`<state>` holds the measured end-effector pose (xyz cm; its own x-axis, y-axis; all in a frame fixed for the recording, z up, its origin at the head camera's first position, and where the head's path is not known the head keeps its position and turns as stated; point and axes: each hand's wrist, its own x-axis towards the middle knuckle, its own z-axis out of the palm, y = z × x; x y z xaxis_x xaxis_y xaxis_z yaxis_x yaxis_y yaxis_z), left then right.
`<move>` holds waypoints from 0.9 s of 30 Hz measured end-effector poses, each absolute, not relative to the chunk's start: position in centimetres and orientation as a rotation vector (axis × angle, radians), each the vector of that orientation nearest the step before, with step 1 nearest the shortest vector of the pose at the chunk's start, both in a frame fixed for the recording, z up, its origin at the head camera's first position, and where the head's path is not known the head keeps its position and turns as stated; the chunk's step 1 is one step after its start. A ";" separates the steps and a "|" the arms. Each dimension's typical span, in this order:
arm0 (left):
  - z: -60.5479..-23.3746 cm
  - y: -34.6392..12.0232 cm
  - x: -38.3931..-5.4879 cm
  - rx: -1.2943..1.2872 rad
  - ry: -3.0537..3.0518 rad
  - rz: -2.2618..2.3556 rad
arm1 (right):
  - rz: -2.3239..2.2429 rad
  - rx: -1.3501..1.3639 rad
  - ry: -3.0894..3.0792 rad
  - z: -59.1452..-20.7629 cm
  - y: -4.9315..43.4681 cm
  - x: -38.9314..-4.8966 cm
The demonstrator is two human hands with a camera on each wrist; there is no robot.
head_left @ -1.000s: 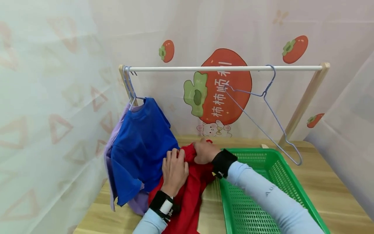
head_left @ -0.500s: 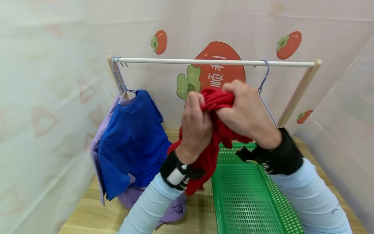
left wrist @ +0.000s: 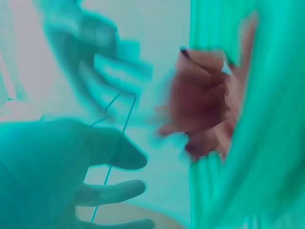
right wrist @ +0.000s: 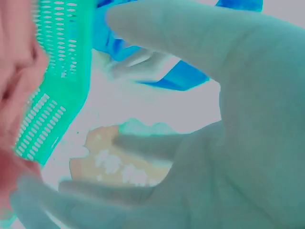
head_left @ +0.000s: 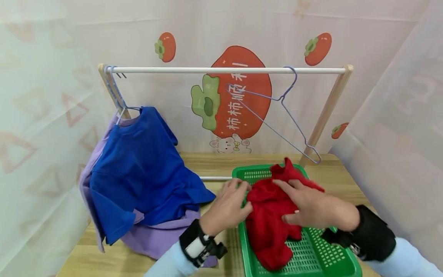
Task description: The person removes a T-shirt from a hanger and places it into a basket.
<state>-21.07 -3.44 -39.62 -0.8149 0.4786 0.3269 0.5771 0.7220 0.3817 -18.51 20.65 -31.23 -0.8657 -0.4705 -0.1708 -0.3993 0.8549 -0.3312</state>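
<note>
A crumpled red garment lies in the green perforated basket, with one part reaching up over the back right rim. My left hand hovers at the basket's left rim, fingers spread and slightly bent, holding nothing. Over the garment's right side is my right hand, its fingers loose and apart. The right wrist view shows a gap between thumb and fingers of that hand, the red cloth beyond them. In the left wrist view the garment is blurred beside the left hand.
A white rail on wooden posts spans the back. At its left end hang a blue T-shirt and a lavender garment, whose lower part lies on the wooden table. A bare blue wire hanger hangs toward the right.
Both hands lifted the bunched red garment from beside the blue T-shirt, carried it right and let it go in the basket. The hands have opened and lowered.
</note>
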 end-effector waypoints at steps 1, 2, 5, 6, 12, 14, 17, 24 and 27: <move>-39.7 -4.5 -20.9 -0.804 -2.720 -0.676 | -0.477 -0.677 2.713 -31.5 21.5 -18.2; -39.6 -5.4 -20.8 -0.754 -2.679 -0.634 | -0.578 -0.720 2.659 -31.5 22.6 -17.9; -37.1 -8.7 -20.1 -0.602 -2.481 -0.502 | -0.944 -0.866 2.624 -30.1 26.1 -18.2; -35.9 -10.0 -19.9 -0.546 -2.419 -0.457 | -1.028 -0.865 2.672 -29.5 27.4 -18.7; -29.7 -17.1 -19.1 -0.128 -2.198 -0.239 | -1.192 -0.202 3.089 -27.7 33.7 -24.4; -29.0 -19.5 -19.3 0.009 -2.197 -0.183 | -1.234 -0.152 3.042 -28.4 34.2 -27.0; -28.9 -22.1 -20.3 0.128 -2.233 -0.110 | -1.345 -0.190 2.955 -30.3 33.9 -30.3; -29.5 -24.9 -22.0 0.180 -2.166 -0.076 | -2.362 -0.053 2.580 -34.4 29.4 -35.3; -29.2 -25.6 -22.0 0.147 -2.147 -0.015 | -2.637 0.254 2.508 -34.6 27.4 -36.5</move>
